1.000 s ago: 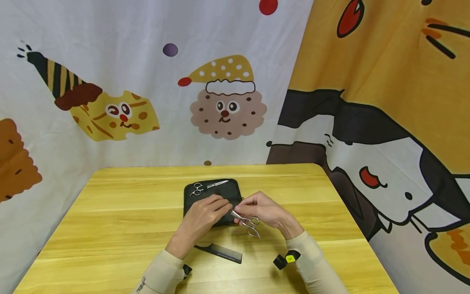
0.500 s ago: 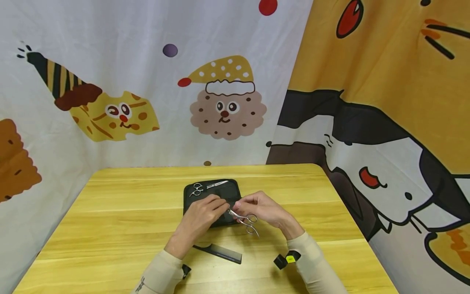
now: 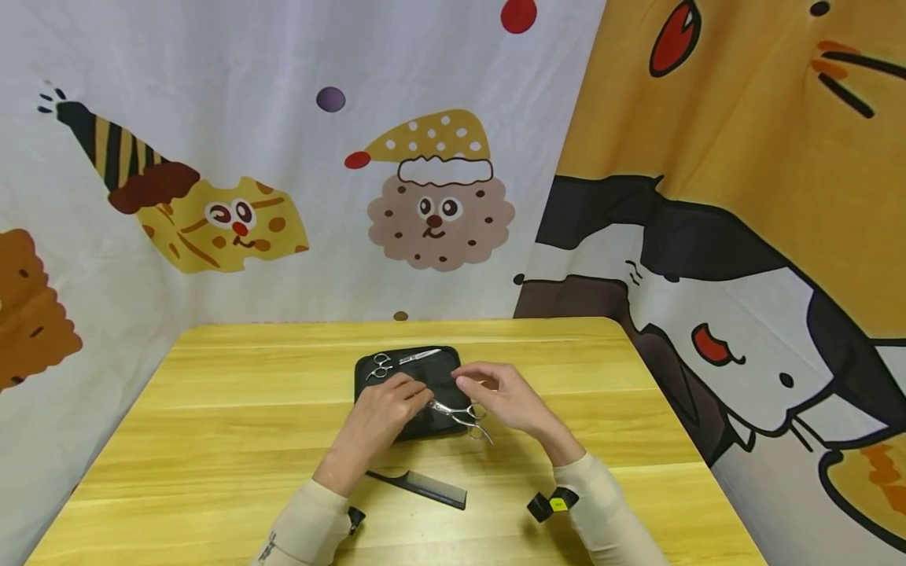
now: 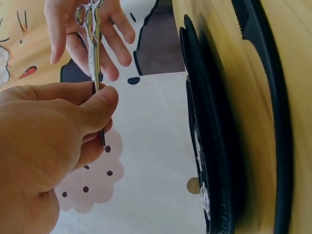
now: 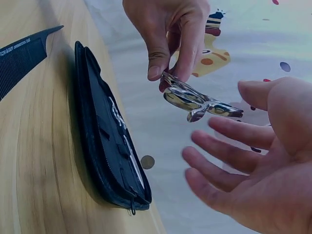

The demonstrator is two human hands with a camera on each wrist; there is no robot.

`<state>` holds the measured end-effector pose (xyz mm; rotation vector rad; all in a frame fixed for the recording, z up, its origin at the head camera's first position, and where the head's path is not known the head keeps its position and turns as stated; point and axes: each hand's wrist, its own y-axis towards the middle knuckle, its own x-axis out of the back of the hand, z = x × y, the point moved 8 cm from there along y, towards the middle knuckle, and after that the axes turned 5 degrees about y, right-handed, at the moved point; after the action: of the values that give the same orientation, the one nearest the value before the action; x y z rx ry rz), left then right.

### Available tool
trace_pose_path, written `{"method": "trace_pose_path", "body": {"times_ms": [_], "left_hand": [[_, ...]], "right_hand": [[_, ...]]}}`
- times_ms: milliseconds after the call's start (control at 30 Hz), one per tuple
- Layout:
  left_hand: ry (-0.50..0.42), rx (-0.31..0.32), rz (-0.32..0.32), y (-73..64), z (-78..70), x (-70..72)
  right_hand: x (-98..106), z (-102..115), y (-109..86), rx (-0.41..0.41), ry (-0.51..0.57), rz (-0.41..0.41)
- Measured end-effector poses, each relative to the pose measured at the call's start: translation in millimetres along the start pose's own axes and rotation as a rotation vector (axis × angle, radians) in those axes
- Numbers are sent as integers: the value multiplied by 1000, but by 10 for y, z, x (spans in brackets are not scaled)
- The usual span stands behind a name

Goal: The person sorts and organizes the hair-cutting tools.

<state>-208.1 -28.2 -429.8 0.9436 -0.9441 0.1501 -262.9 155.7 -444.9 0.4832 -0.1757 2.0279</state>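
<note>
My left hand (image 3: 382, 413) pinches a pair of silver hair scissors (image 3: 453, 410) by the blades, between thumb and fingers. In the left wrist view the blade tip pokes out below the thumb (image 4: 100, 105). The finger rings (image 5: 187, 100) point toward my right hand (image 3: 506, 397), whose fingers are spread and hold nothing. Below both hands lies an open black zip case (image 3: 442, 381) on the table. A second pair of silver scissors (image 3: 381, 365) is tucked in its far side, its middle hidden. My left hand covers the case's near left part.
A black tail comb (image 3: 432, 489) lies on the wooden table (image 3: 233, 424) in front of the case, between my forearms. The case's zip pull (image 5: 132, 207) hangs at one corner. A printed curtain (image 3: 269, 299) hangs behind the table.
My right hand has let go of the scissors and its fingers have opened. My left hand has drawn them slightly left.
</note>
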Motion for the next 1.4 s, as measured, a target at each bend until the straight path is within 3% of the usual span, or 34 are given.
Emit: {"method": "trace_pose_path", "body": {"times_ms": [233, 400, 833, 1100, 1400], "left_hand": [[-5, 58, 41, 2, 80, 16], [4, 100, 57, -13, 132, 22], [91, 158, 68, -16, 206, 68], [102, 200, 63, -13, 227, 104], [122, 196, 49, -1, 182, 134]], "right_hand": [[58, 129, 7, 168, -94, -128], [57, 158, -19, 206, -198, -182], [-130, 318, -56, 430, -629, -161], [-268, 371, -78, 557, -757, -176], [-374, 392, -104, 742, -919, -268]]}}
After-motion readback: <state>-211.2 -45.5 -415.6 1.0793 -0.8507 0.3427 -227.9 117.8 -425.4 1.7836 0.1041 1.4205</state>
